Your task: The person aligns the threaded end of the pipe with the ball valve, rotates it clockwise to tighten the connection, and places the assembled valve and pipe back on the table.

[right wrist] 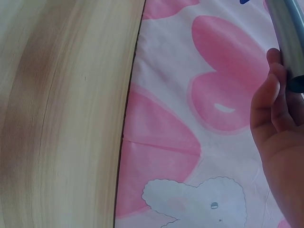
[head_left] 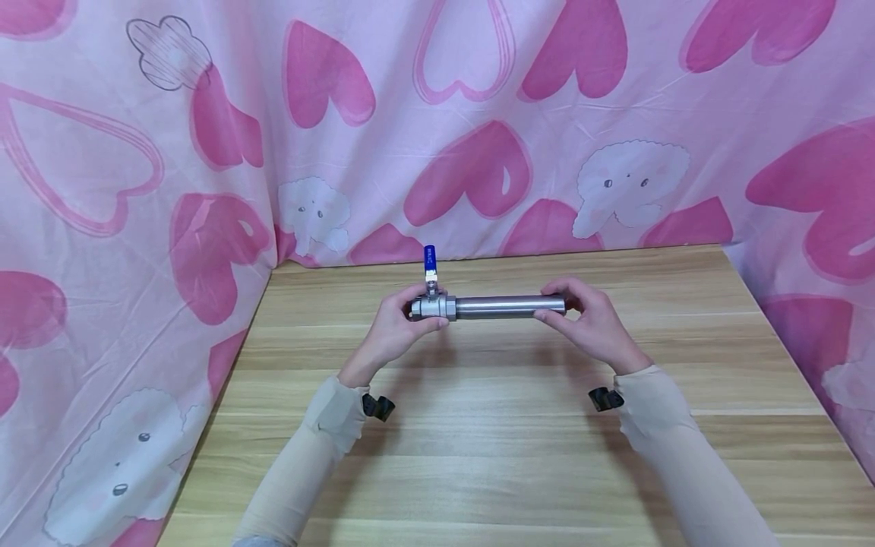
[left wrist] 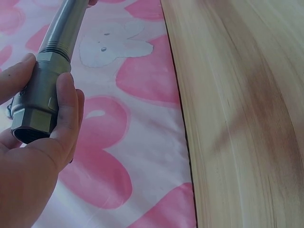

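A metal ball valve (head_left: 432,308) and a steel pipe (head_left: 506,307) are joined end to end, held level above the table. The valve's lever (head_left: 430,260), with a blue sleeve, points away toward the back. My left hand (head_left: 391,328) grips the valve body at the left, thumb on the near side. The pipe's right end is between the thumb and fingers of my right hand (head_left: 593,319). Up close in the left wrist view, some pipe threads (left wrist: 55,49) show beyond the valve's hex collar. The right wrist view catches the pipe's open end (right wrist: 295,84) beside the fingers.
Beneath the hands lies a wood-grain table (head_left: 492,456). Pink cloth (head_left: 465,159) with hearts and white cartoon animals hangs behind it and along both sides. A small black device (head_left: 378,407) sits at the left wrist, another black device (head_left: 605,399) at the right.
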Demonstrator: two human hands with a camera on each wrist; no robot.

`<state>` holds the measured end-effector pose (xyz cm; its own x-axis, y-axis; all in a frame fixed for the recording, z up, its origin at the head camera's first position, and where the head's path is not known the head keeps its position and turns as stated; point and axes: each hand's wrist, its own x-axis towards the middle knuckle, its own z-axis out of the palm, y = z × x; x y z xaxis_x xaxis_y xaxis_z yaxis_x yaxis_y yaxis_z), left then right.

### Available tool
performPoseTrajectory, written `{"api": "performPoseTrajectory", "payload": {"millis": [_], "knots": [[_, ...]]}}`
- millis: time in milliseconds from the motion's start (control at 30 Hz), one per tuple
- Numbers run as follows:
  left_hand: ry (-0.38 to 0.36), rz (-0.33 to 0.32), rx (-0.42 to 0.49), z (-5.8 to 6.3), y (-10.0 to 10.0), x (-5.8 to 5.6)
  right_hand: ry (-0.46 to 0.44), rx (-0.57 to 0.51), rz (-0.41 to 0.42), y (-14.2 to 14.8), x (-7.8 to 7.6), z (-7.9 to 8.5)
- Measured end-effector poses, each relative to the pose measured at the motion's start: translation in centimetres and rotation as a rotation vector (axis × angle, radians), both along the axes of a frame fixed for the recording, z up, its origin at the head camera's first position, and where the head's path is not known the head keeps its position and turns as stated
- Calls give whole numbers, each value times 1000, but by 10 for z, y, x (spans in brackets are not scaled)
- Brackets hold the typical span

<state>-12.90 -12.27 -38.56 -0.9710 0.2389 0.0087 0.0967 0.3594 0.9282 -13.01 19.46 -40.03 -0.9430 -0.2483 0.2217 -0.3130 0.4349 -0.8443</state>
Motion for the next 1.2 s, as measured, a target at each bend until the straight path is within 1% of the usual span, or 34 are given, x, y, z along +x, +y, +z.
{"api": "performPoseTrajectory", "payload": {"millis": [167, 267, 300, 367, 500, 533, 667, 900, 1067, 1200], "knots": [[-10, -3, 1, 1, 1, 0, -13, 11, -8, 0, -1, -1], [-13, -7, 3, 0, 0, 0, -13, 6, 1, -1, -1, -1], [-14, -7, 2, 0, 0, -1, -14, 4, 4, -2, 0, 3], [-16, -7, 1, 0, 0, -1, -18, 0, 5, -3, 0, 3], [-23, 3, 1, 0, 0, -1, -10, -17, 15, -4, 0, 3], [-24, 4, 2, 0, 0, -1, -4, -22, 20, -3, -2, -1], [-29, 13, -2, 0, 1, -1, 25, -39, 47, -2, -2, -4], [-30, 24, -11, -1, 1, -1, 68, -16, 55, -1, -3, -6], [-28, 24, -5, -2, 0, 0, 119, -22, 60, 0, -3, -7], [-34, 31, -1, -1, 0, 0, 137, -29, 65, -1, -3, -7]]}}
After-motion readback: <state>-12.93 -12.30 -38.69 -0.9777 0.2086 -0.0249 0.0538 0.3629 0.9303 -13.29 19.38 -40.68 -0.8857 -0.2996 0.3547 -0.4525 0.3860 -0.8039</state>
